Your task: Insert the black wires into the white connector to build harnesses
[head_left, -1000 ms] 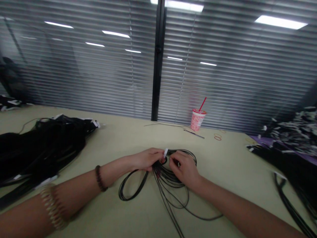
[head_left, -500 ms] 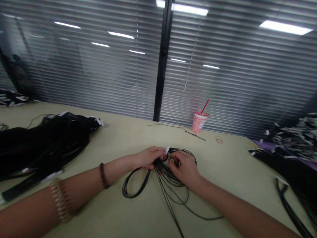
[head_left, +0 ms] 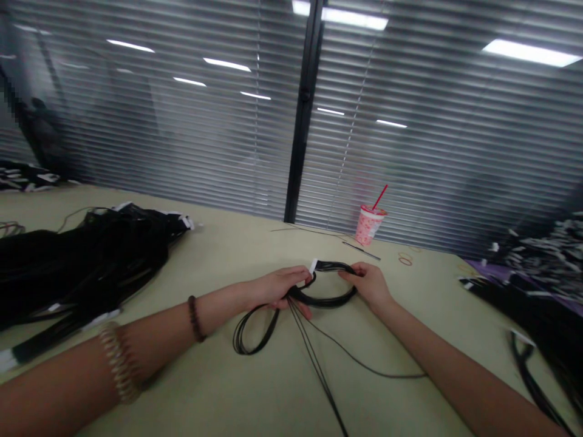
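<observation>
A bundle of thin black cables (head_left: 325, 297) lies on the pale green table (head_left: 237, 255), gathered into a loop between my hands. My left hand (head_left: 277, 286) pinches the crossing point of the bundle, just beside its small white tag (head_left: 313, 266). My right hand (head_left: 371, 284) grips the far right side of the loop and holds it stretched out. A second loop (head_left: 250, 331) trails toward me on the left, and loose strands (head_left: 319, 370) run down to the near edge.
A large heap of black cables (head_left: 77, 267) covers the left of the table. More cables with white tags (head_left: 537, 267) pile up at the right. A pink cup with a red straw (head_left: 368, 223) stands at the back near rubber bands (head_left: 404, 260). Window blinds (head_left: 182, 121) close off the rear.
My right hand has moved to the right, away from my left hand, pulling the tangled strands into one tidy loop. The left hand stays at the crossing.
</observation>
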Tool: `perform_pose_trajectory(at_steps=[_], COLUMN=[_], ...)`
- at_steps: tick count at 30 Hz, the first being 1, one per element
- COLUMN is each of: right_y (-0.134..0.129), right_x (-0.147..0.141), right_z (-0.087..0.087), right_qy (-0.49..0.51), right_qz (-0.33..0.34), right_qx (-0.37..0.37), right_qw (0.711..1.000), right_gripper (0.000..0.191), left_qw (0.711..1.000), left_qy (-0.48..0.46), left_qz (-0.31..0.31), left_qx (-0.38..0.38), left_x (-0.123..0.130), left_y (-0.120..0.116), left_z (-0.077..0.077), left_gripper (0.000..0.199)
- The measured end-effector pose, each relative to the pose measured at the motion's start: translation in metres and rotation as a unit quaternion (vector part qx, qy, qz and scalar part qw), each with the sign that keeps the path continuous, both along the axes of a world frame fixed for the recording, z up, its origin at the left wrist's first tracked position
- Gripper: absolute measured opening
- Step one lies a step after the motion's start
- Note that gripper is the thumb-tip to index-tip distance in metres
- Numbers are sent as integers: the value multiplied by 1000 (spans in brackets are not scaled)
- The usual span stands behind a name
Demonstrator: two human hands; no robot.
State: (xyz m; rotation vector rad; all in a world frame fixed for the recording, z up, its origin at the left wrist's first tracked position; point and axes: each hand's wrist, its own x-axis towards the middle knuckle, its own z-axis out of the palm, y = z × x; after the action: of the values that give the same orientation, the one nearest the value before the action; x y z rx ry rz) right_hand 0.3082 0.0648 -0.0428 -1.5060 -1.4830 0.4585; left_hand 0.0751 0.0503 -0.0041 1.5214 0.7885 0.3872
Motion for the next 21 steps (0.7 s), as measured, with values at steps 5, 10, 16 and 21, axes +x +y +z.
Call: perform_pose_trajectory(at_steps=[5,10,16,21], right_y=[-9,-37,-85,-98], right_x=[-6,-29,-71,-83], right_z=[2,24,39,34], right_qy=[-46,-158,-323,-424], right_qz=[3,-4,199,171], right_qx=[31,232,149,122], right_qw=[998,960,913,881], right_gripper=[33,37,21,23], left_qw=[999,998,993,988], left_qy=[-12,-16,-55,-74], left_qz=[28,44,52,90], left_qx=[-21,-52,-91,-101], left_x=[-4,-6,-8,-9], left_y=[4,4,5,5], left_z=[-2,0,0,1], left_gripper=[52,58,53,48])
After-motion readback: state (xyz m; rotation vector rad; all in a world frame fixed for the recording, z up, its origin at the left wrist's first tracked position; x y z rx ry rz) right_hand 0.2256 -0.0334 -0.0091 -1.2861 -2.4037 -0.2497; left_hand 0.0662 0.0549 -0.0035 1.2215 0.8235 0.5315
